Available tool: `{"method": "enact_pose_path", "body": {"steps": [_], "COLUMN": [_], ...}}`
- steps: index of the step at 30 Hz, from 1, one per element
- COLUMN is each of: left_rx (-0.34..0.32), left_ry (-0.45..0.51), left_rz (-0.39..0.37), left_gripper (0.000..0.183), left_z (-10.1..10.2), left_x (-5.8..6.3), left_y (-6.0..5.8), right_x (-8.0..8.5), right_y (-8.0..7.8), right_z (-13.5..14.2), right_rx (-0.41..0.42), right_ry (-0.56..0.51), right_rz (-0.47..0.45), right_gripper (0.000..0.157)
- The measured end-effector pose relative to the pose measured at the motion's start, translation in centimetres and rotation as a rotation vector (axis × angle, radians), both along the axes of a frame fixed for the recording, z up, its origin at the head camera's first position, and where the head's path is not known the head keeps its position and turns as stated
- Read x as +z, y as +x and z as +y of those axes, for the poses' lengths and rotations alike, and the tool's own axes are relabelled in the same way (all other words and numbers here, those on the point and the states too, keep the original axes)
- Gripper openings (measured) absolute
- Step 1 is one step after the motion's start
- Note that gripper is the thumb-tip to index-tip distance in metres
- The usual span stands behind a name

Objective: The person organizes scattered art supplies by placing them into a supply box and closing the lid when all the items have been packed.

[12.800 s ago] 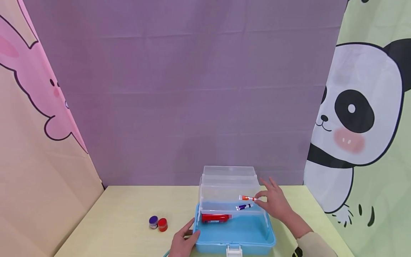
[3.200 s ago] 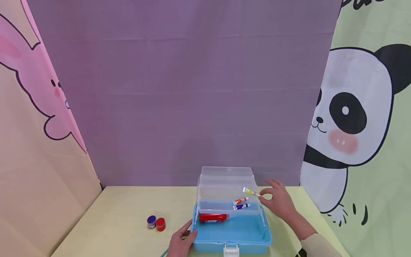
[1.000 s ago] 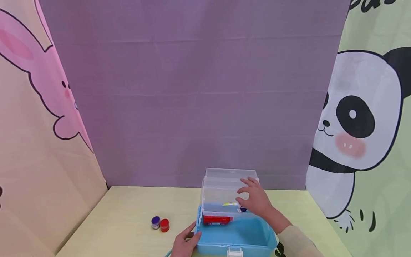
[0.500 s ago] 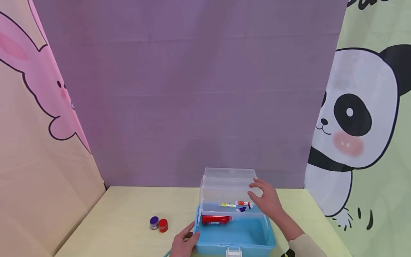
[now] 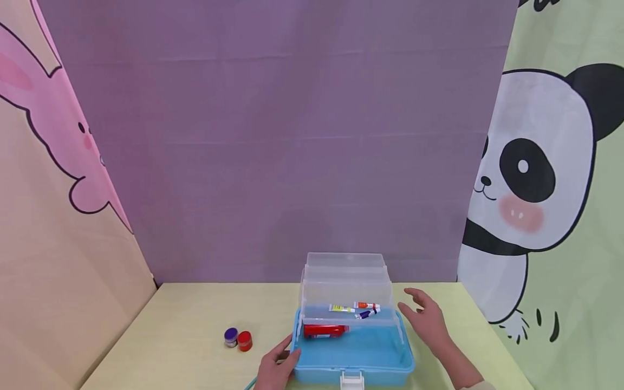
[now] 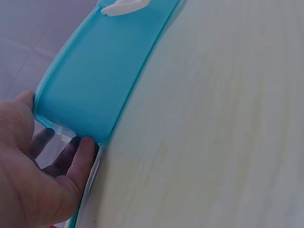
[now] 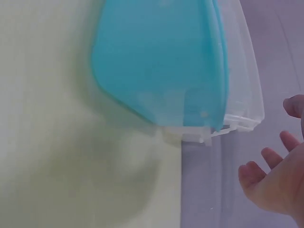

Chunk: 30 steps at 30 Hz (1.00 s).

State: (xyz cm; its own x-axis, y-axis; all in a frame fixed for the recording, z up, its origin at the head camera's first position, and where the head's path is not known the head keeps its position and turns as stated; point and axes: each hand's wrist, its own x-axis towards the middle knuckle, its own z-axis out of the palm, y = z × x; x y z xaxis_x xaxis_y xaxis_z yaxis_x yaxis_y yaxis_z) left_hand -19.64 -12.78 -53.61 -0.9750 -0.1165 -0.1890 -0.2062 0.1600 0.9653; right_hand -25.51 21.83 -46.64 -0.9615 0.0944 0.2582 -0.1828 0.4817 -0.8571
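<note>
A blue plastic storage box point(image 5: 353, 374) with a raised clear tray point(image 5: 317, 315) stands at the table's front. My left hand point(image 5: 275, 365) grips its left side, thumb at the rim; the left wrist view shows the fingers against the wall. In the tray lie a yellow paint tube point(image 5: 341, 309), an orange-red paint tube point(image 5: 366, 305) and a purple paint tube point(image 5: 366, 313). Below them, a red bottle point(image 5: 324, 331) lies in the base, partly hidden behind the tray. My right hand point(image 5: 429, 325) hovers right of the box, fingers spread and holding nothing.
Two small jars, one purple-lidded point(image 5: 231, 337) and one red point(image 5: 245, 341), stand side by side on the table point(image 5: 185, 319), left of the box. A white latch point(image 5: 352, 381) hangs at the box front. A purple cloth point(image 5: 263, 162) backs the table.
The orange-red tube, then the yellow tube, went from my right hand into the tray beside the purple one. That hand has since drawn back to the right. My left hand kept its place.
</note>
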Motion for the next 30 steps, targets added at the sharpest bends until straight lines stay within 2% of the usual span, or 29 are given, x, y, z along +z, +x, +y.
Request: {"method": "enact_pose_path", "body": {"steps": [10, 16, 20, 25, 30], "left_rx": [-0.004, 0.003, -0.008, -0.021, -0.018], "left_ry": [-0.047, -0.058, -0.052, -0.033, -0.065], "left_rz": [-0.022, -0.046, -0.054, -0.042, -0.064], "left_gripper": [0.066, 0.070, 0.072, 0.071, 0.070], "left_z": [0.3, 0.2, 0.1, 0.1, 0.1], "left_x": [0.4, 0.4, 0.2, 0.0, -0.1], "left_y": [0.2, 0.3, 0.2, -0.1, -0.4], "right_x": [-1.4, -2.5, -3.2, -3.6, -3.9], "right_y": [1.7, 2.1, 2.2, 2.0, 1.8], "right_z": [-0.4, -1.6, -2.1, -2.1, -2.0], "right_rx": [-0.016, -0.012, -0.019, -0.046, -0.042], "right_ry": [-0.149, -0.145, -0.101, -0.079, -0.086], "right_rz": [-0.231, -0.393, -0.434, -0.419, -0.464], "right_gripper": [0.058, 0.074, 0.076, 0.069, 0.065]}}
